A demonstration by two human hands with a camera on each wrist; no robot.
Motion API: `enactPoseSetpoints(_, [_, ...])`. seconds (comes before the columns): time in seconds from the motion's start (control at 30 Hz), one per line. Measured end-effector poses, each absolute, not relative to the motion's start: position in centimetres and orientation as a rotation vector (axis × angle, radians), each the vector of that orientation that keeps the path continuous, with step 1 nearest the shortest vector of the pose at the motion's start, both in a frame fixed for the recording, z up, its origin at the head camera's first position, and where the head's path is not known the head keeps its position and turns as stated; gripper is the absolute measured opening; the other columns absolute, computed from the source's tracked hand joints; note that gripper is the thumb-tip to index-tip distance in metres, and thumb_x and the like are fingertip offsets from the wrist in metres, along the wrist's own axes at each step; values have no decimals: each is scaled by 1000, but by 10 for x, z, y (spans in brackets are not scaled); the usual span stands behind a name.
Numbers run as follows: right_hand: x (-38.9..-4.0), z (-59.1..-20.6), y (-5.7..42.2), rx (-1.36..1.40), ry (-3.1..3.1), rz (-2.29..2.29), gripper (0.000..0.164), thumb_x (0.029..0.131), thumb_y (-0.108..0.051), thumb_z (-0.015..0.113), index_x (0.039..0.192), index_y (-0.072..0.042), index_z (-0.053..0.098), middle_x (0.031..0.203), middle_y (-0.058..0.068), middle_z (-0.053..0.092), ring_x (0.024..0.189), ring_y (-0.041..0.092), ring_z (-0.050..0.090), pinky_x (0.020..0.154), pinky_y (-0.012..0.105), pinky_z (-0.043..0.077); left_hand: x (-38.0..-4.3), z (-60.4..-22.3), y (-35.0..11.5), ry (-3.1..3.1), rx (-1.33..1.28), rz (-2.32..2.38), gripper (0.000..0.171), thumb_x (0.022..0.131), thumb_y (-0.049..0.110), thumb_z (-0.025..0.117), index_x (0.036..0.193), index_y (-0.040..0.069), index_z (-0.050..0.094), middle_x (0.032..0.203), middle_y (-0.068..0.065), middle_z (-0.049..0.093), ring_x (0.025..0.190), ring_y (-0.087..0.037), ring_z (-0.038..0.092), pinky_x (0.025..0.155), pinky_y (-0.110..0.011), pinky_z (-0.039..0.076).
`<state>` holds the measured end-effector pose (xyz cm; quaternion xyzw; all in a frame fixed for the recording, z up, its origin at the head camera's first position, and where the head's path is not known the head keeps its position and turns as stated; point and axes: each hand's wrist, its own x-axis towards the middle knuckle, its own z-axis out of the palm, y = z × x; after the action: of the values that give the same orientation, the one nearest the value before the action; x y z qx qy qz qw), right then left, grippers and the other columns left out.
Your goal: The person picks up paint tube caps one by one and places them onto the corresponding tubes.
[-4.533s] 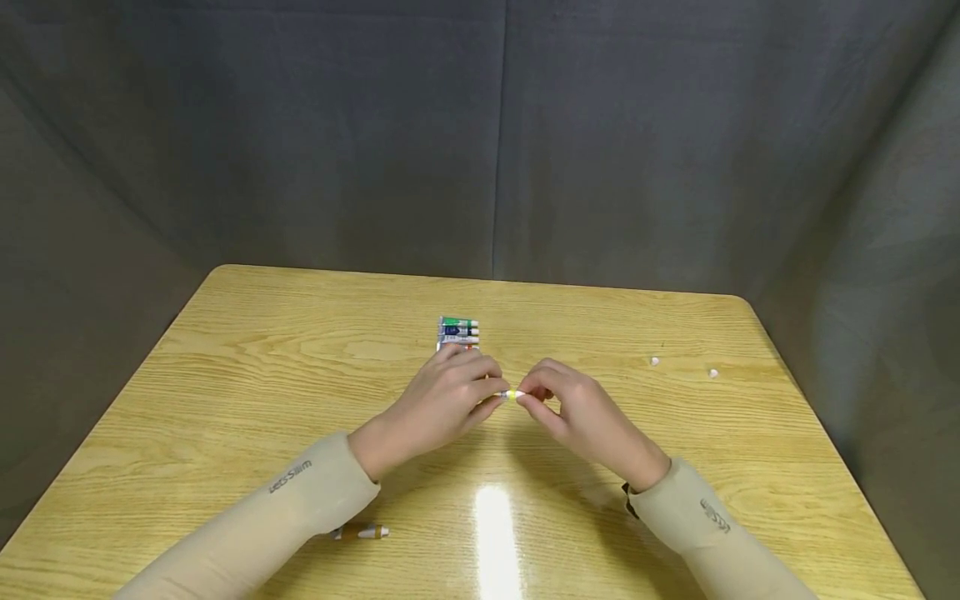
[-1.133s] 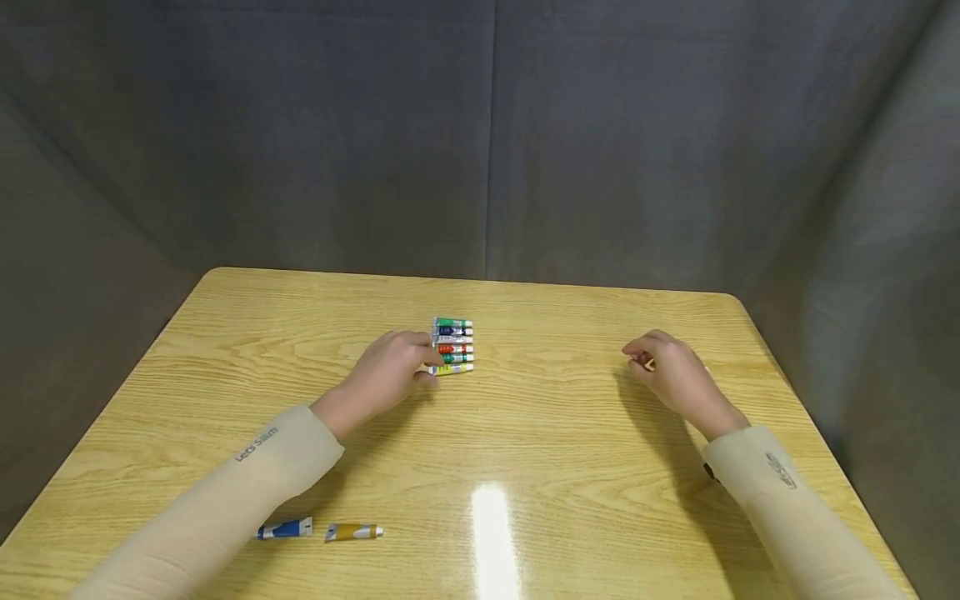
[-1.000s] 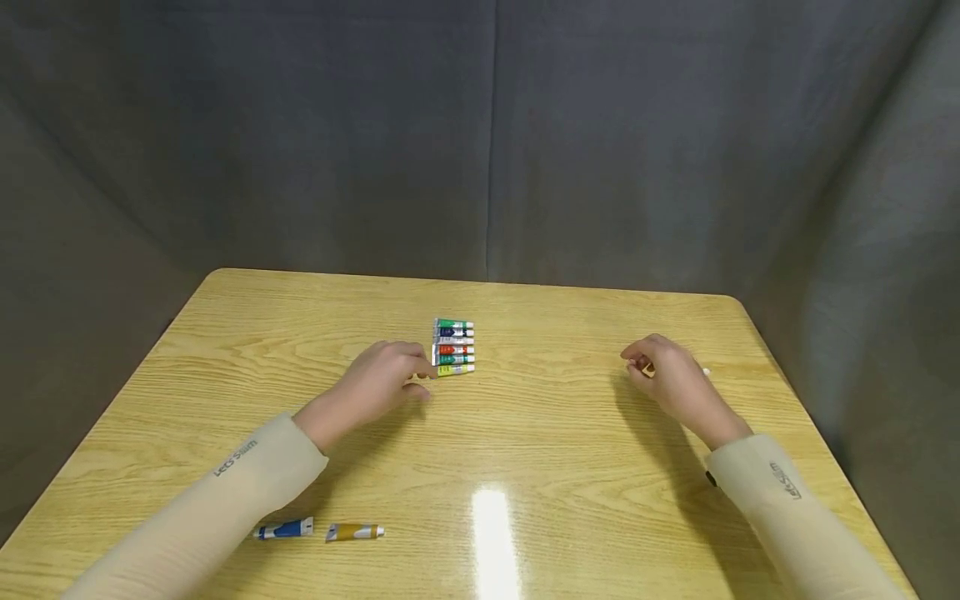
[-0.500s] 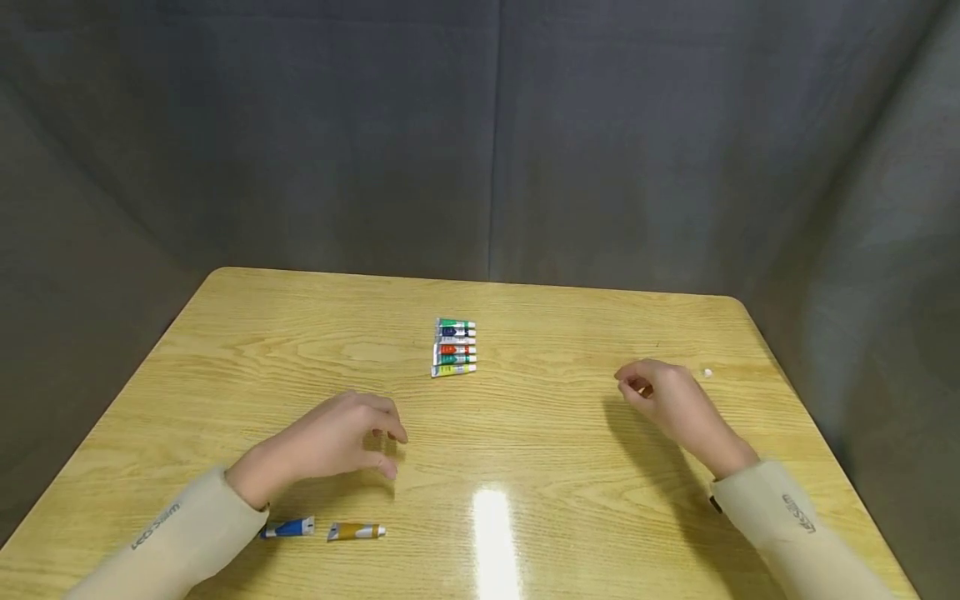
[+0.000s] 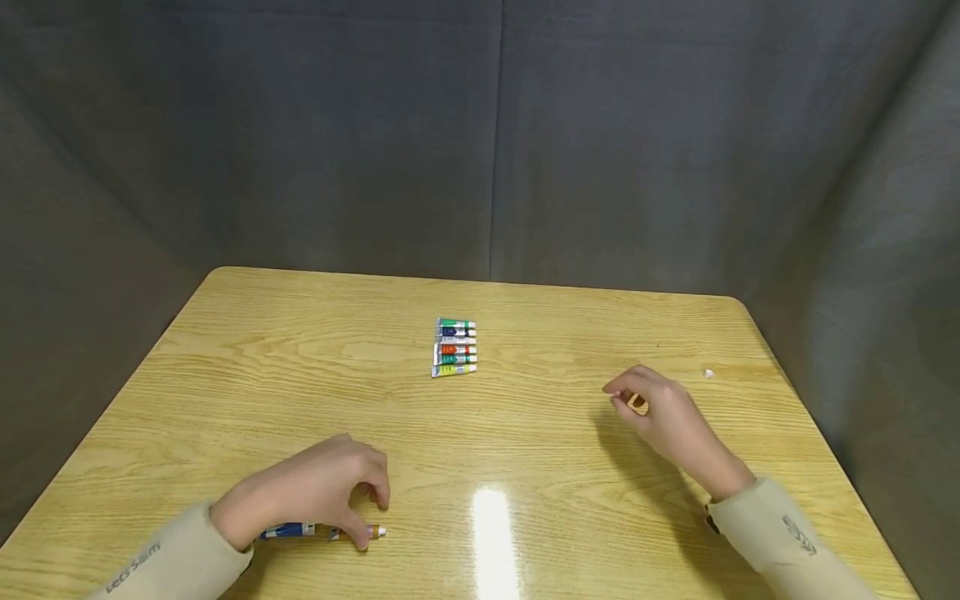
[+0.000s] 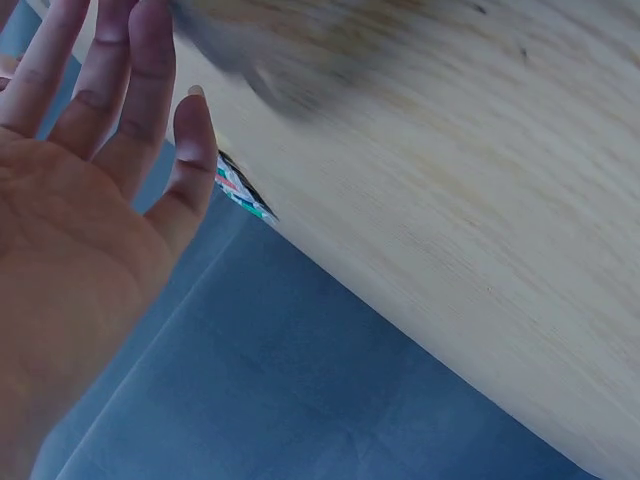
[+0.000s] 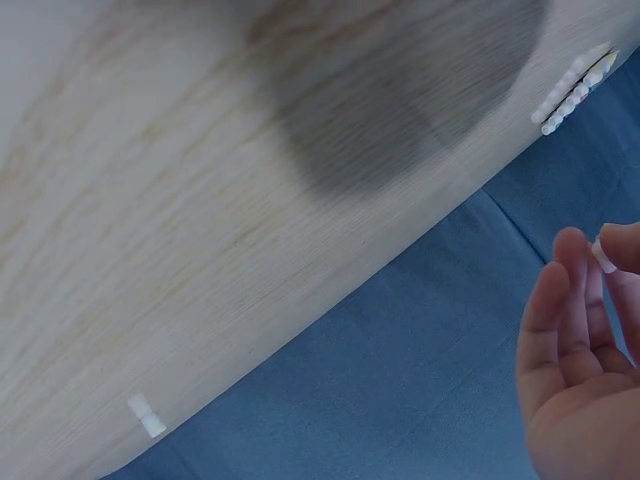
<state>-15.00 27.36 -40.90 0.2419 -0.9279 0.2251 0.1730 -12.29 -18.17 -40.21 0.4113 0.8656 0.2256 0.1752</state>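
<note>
In the head view my left hand (image 5: pixel 318 483) is over an ochre paint tube (image 5: pixel 323 532), its thumb in front of the tube and its fingers spread. The tube's middle is hidden by the thumb. A blue paint tube (image 5: pixel 292 530) lies just left of it, partly behind the wrist. The left wrist view shows the left palm (image 6: pixel 70 230) with nothing held. My right hand (image 5: pixel 663 412) hovers over the table's right side. In the right wrist view it pinches a small white cap (image 7: pixel 603 256) between thumb and finger.
Several paint tubes (image 5: pixel 455 350) lie in a stacked row at the back middle, white caps to the right, a yellow tube (image 5: pixel 453 370) nearest. Another white cap (image 5: pixel 708 374) sits near the right edge of the wooden table (image 5: pixel 525 450). Dark cloth (image 5: pixel 360 150) hangs behind.
The yellow tube, earlier between both hands, now lies at the row's front. My left hand came back to the ochre tube. My right hand took one cap from the table and moved slightly nearer.
</note>
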Motion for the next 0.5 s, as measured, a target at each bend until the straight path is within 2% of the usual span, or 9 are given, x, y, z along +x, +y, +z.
enactPoseSetpoints(0.07, [-149, -410, 273, 711, -2606, 642, 18, 86, 7, 75, 98, -6, 76, 94, 2, 71, 78, 10, 64, 66, 29, 58, -122, -404, -182, 2452, 1181, 628, 28, 66, 41, 93, 86, 29, 77, 85, 21, 66, 72, 5, 50, 77, -21, 39])
enactPoseSetpoints(0.27, [-145, -411, 272, 719, -2576, 670, 19, 85, 8, 75, 99, -5, 75, 93, 2, 71, 77, 8, 63, 65, 28, 57, -120, -408, -181, 2439, 1224, 629, 19, 72, 27, 94, 76, 27, 76, 76, 21, 65, 67, 8, 54, 74, -18, 43])
enactPoseSetpoints(0.4, [-142, -410, 271, 664, -2616, 714, 19, 85, 5, 77, 101, -6, 74, 90, -1, 72, 76, 9, 65, 65, 31, 57, -119, -408, -179, 2478, 1247, 581, 20, 76, 22, 92, 73, 30, 74, 72, 24, 62, 65, 10, 51, 80, -22, 40])
enactPoseSetpoints(0.5, [-141, -409, 270, 629, -2648, 737, 18, 85, 3, 79, 100, -6, 73, 87, -2, 72, 77, 10, 67, 66, 33, 58, -119, -405, -178, 2484, 1262, 574, 19, 79, 21, 89, 74, 31, 74, 72, 24, 61, 64, 10, 47, 78, -22, 40])
